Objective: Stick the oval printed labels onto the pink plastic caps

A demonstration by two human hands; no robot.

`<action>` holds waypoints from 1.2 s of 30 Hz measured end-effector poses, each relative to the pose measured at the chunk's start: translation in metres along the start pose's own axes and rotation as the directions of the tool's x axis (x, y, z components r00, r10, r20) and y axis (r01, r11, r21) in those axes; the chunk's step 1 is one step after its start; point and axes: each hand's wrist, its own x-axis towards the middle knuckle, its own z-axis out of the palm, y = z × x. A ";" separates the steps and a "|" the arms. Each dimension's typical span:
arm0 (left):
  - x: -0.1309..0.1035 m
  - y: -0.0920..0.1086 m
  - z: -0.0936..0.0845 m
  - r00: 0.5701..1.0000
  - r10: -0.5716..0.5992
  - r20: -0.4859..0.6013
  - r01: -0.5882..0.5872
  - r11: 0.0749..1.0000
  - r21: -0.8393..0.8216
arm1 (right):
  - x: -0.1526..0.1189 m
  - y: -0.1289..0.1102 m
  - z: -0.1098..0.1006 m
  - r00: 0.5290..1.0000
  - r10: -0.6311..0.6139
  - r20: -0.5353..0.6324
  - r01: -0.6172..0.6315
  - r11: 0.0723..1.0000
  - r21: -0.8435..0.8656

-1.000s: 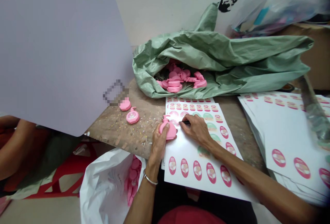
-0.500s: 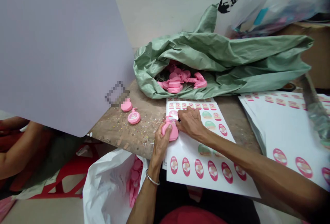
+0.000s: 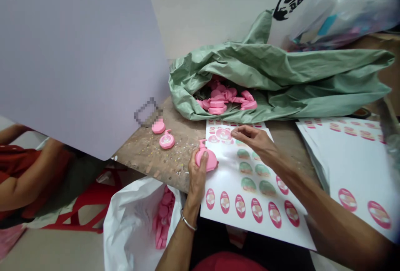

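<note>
My left hand point(image 3: 197, 170) is wrapped round a small pink pump bottle point(image 3: 206, 160), its thumb across the front and its nozzle pointing up. The bottle is over the left edge of a sticker sheet point(image 3: 218, 179) printed with pink ovals and green shapes. My right hand point(image 3: 254, 138) is above the upper part of that sheet, thumb and fingers pinched together at the edge of a rounded pink sticker point(image 3: 223, 134). Two more pink bottles lie on the table to the left; the nearer one point(image 3: 166, 140) bears a label.
Behind the sheet a green sack point(image 3: 281, 71) gapes open with several pink bottles inside. A white bag point(image 3: 125, 221) of pink pieces hangs below the table point(image 3: 150, 150). More sheets point(image 3: 350, 158) are stacked at right. A person's arm point(image 3: 25, 179) shows at far left.
My right hand has moved right, away from the bottle, and a pink sticker now shows at its fingertips. The bottle stays in my left hand. The view has shifted slightly.
</note>
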 end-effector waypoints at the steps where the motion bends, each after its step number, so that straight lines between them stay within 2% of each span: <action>1: -0.003 0.005 0.002 1.000 -0.004 0.019 0.004 1.000 -0.025 | -0.010 -0.006 0.001 1.000 -0.013 -0.002 0.013 1.000 0.003; 6: -0.012 0.024 0.014 0.968 -0.178 0.176 0.209 0.962 -0.178 | -0.044 -0.021 0.017 0.993 -0.089 0.078 0.090 0.996 0.000; 8: -0.014 0.027 0.017 0.960 -0.201 0.194 0.240 0.949 -0.205 | -0.048 -0.021 0.021 0.992 -0.099 0.079 0.101 0.995 -0.024; 13: -0.018 0.029 0.018 0.957 -0.200 0.210 0.244 0.946 -0.212 | -0.049 -0.020 0.019 0.990 -0.105 0.096 0.111 0.992 -0.055; 23: -0.023 0.035 0.020 0.961 -0.216 0.170 0.243 0.958 -0.155 | -0.051 -0.024 0.015 0.983 -0.153 0.100 0.161 0.983 -0.082; 36: -0.023 0.036 0.022 0.964 -0.221 0.151 0.245 0.955 -0.166 | -0.052 -0.023 0.015 0.975 -0.205 0.091 0.215 0.968 -0.132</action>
